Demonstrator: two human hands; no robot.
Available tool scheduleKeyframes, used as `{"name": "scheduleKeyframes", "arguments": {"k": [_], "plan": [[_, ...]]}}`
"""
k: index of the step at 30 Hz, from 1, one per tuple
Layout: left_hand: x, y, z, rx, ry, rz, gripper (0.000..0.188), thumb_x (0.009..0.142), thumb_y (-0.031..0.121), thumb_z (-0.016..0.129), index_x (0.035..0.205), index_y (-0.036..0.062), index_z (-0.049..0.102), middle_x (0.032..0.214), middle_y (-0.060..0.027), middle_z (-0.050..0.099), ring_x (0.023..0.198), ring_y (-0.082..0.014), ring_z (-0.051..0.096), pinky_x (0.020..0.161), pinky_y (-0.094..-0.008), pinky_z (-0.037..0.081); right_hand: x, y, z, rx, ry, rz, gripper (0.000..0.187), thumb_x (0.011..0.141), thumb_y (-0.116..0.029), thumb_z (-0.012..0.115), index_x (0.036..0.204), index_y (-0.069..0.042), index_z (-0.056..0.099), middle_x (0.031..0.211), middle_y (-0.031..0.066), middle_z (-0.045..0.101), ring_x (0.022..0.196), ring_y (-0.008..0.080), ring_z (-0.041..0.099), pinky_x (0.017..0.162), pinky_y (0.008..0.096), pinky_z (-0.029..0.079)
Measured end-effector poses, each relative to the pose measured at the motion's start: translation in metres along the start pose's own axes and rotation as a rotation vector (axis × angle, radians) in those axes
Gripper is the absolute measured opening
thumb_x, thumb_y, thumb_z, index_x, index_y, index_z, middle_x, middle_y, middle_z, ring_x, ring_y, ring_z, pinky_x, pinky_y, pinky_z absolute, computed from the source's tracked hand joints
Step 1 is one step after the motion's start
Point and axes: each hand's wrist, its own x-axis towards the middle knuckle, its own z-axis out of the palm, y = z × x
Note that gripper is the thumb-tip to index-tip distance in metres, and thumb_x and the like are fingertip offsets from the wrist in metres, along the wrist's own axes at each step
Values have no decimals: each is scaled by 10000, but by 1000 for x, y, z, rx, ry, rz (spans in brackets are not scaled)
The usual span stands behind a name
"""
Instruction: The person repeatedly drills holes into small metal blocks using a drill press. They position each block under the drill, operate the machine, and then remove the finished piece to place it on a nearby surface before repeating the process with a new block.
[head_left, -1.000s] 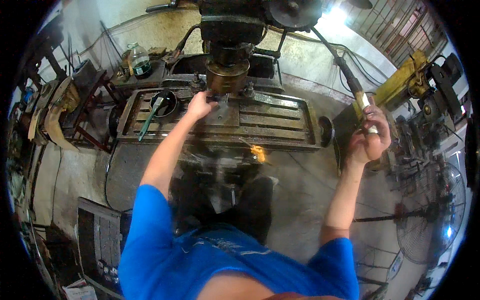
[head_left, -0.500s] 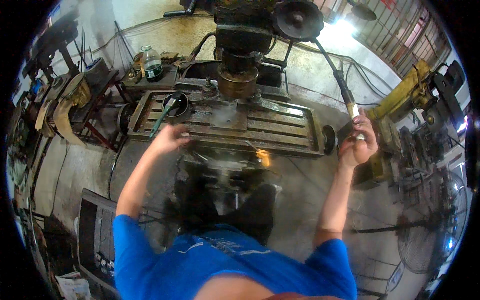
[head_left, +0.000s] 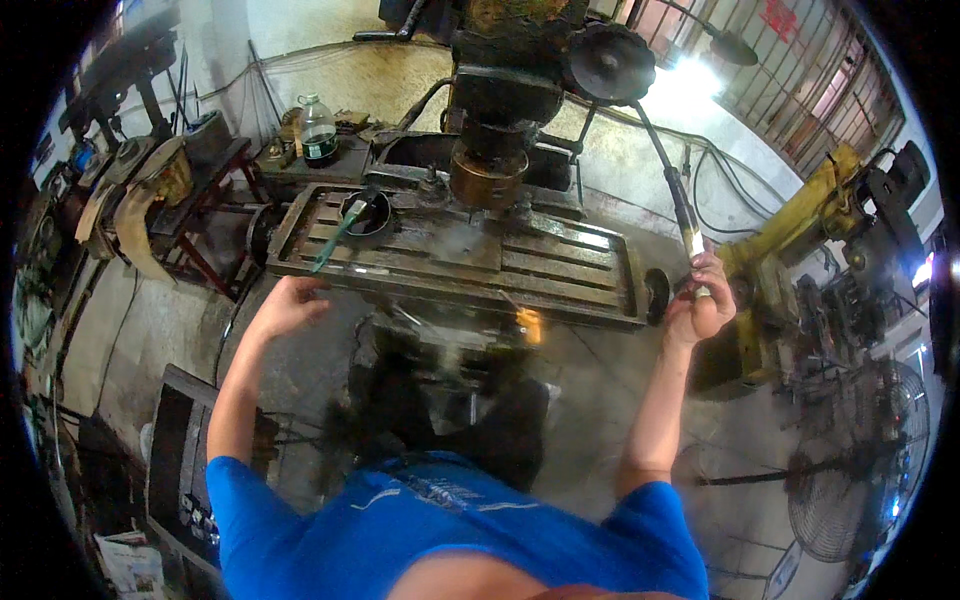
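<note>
Our right hand [head_left: 705,302] is clasped around the pale end of a long lever [head_left: 680,196], just past the right end of the slotted machine table [head_left: 570,268]. Our left hand [head_left: 293,308] holds nothing that we can see, its fingers loosely bent near the table's front left corner. On the table's left part we have a round dark bowl [head_left: 389,224], and a green-handled brush [head_left: 334,246] leans in it, handle toward the table's front edge. Above the table's middle hangs the brass-coloured spindle collar [head_left: 488,181]. By the table's front edge, right of its middle, we see an orange-yellow thing [head_left: 529,325], too blurred to name. Beyond the table's rear left corner stands a clear bottle [head_left: 318,130].
</note>
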Motion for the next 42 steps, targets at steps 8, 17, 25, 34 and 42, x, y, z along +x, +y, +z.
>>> {"name": "scheduleKeyframes", "arguments": {"k": [8, 17, 25, 34, 42], "plan": [[-41, -28, -41, -104, 94, -44, 334, 782, 58, 601, 1090, -58, 548, 745, -72, 604, 631, -117, 571, 552, -269, 476, 17, -4, 4, -36, -54, -67, 284, 526, -129, 464, 715, 41, 590, 713, 152, 572, 768, 258, 552, 969, 547, 301], [-214, -149, -112, 134, 452, -371, 391, 731, 140, 648, 1061, -51, 559, 657, -94, 582, 508, -126, 527, 533, -305, 448, 36, 14, -79, -304, -238, -13, 366, 730, -166, 415, 928, 91, 583, 1054, 254, 559, 989, 348, 538, 874, 440, 433], [-361, -221, -58, 229, 433, -921, 454, 675, 245, 693, 1053, 10, 604, 849, -171, 644, 660, -226, 641, 655, -328, 496, 95, 45, -87, -147, -188, -138, 318, 811, -155, 483, 877, 139, 584, 910, 225, 607, 851, 291, 591, 735, 312, 487], [-336, -237, -7, 394, 163, -968, 466, 651, 370, 687, 1056, 148, 625, 1034, -120, 612, 979, -301, 568, 837, -377, 451, 169, 21, -70, -448, -463, -707, 286, 821, -117, 481, 946, 117, 586, 978, 256, 592, 948, 306, 575, 784, 357, 475], [-329, -257, 1, 244, 262, -863, 329, 684, 193, 622, 960, 17, 593, 997, -219, 586, 958, -343, 565, 786, -385, 457, 211, 24, -83, -494, -147, 61, 306, 827, -85, 416, 1070, 45, 549, 1065, 152, 573, 936, 255, 562, 814, 369, 470]]}}
